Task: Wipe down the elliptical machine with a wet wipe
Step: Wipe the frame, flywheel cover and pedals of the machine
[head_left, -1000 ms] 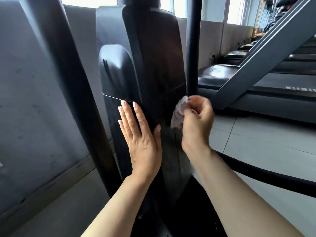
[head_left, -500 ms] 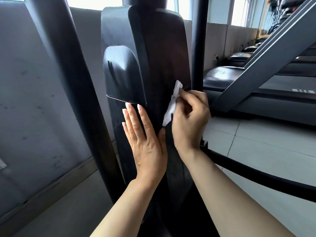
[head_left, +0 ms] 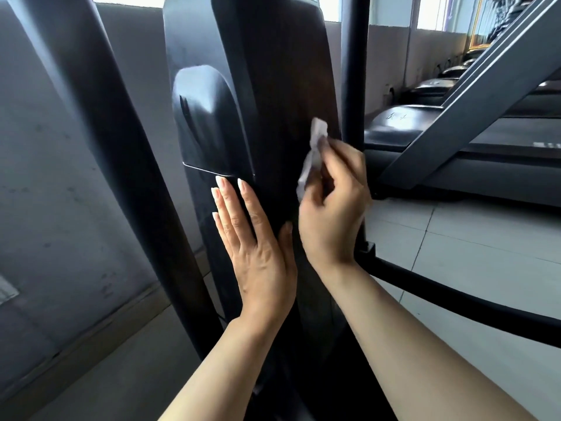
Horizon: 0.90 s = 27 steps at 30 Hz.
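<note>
white wipe (head_left: 314, 153) in rt hand (head_left: 332, 208), on black housing (head_left: 273, 86)

Free room/obstacles, head view. My left hand (head_left: 258, 247) lies flat on the black housing (head_left: 273, 86) of the elliptical; above its fingertips the raised side cover (head_left: 209, 120) bulges outward and blocks a straight upward slide. My right hand (head_left: 331, 205) presses the wet wipe (head_left: 314, 153) to the housing's right edge, hemmed by the upright bar (head_left: 352, 71) just beside the knuckles. Below that wrist a curved rail (head_left: 455, 302) crosses. The slanted left post (head_left: 100, 147) closes the left side. Open passage: the dark panel above the wipe, and floor tiles (head_left: 470, 244) beyond the rail. A treadmill frame (head_left: 473, 95) stands further right.
</note>
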Motion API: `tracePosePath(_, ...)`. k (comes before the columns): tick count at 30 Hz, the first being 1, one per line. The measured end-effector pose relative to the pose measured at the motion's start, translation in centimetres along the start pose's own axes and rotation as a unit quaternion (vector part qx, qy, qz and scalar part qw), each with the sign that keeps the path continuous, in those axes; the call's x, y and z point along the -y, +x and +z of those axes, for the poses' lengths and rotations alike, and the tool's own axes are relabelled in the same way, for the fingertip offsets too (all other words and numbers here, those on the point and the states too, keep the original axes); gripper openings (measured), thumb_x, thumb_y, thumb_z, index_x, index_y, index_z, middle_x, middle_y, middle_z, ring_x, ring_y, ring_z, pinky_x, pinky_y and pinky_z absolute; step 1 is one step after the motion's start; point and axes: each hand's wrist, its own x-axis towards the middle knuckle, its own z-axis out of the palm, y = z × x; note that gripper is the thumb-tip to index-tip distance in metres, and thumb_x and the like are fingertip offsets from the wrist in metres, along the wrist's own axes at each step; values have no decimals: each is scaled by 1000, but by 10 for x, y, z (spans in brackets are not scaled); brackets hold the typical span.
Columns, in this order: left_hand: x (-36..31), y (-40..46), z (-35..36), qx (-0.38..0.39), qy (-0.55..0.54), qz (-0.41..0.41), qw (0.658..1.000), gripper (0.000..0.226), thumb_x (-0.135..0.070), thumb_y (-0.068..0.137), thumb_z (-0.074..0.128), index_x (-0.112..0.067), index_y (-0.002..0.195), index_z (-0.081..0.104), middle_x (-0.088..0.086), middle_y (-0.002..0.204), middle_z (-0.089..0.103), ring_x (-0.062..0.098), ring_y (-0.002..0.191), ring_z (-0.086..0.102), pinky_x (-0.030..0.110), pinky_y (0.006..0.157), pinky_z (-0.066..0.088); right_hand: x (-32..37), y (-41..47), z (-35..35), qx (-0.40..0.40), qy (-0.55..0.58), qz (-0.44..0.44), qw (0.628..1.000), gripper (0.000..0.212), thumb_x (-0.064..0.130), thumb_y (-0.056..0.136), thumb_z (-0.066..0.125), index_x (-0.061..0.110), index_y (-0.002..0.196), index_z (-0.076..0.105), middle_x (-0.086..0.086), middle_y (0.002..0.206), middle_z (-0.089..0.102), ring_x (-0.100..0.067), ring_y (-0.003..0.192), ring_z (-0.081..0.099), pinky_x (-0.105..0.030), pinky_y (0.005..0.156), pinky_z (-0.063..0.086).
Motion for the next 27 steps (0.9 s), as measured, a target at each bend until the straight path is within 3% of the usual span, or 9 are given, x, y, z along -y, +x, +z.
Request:
tracePosePath(3,1,-2,-2,17,-5,1,1000,68,-27,100,36,-8,151,-4,19,158,-11,31,148,-12,50,121,2,0,22,11,12,-14,-60,998,36,-16,82,55,-4,114,68,-14,107,64,-27,101,62,-19,94,47)
tracePosePath(6,3,-4,-3,23,2,0,1000,69,-29,101,36,-10,152,-6,17,158,-13,29,149,-14,50,122,1,-32,2,-6,22,-60,3,998,34,-9,83,55,0,113,69,-5,105,63,-26,98,62,-12,93,42)
tracePosePath(10,1,-3,-2,16,1,0,1000,66,-34,103,32,-11,152,-7,18,158,-12,30,149,-12,50,121,3,-33,-22,-20,28,-34,67,997,30,-11,84,63,0,111,70,0,101,59,-23,96,65,-14,88,48)
tracePosePath(16,1,-8,-3,32,-15,-3,999,70,-26,99,35,-18,150,-12,15,158,-15,27,148,-17,52,121,2,-2,6,2,27,9,-68,997,33,-17,81,59,-2,108,71,-12,104,66,-26,97,63,-22,88,51)
tracePosePath(21,-1,-10,0,24,-5,-15,1000,68,-28,100,33,-18,151,-11,13,159,-15,27,148,-16,49,122,1,-44,-22,-23,16,-33,55,998,24,-1,87,59,2,106,73,0,101,64,-25,95,66,-19,89,48)
tracePosePath(27,1,-19,0,46,-5,-12,999,68,-26,100,34,-16,151,-9,14,157,-18,26,147,-19,47,122,-2,-25,15,0,-1,22,5,1000,21,-1,87,64,0,106,73,-7,101,67,-21,93,65,-26,87,52)
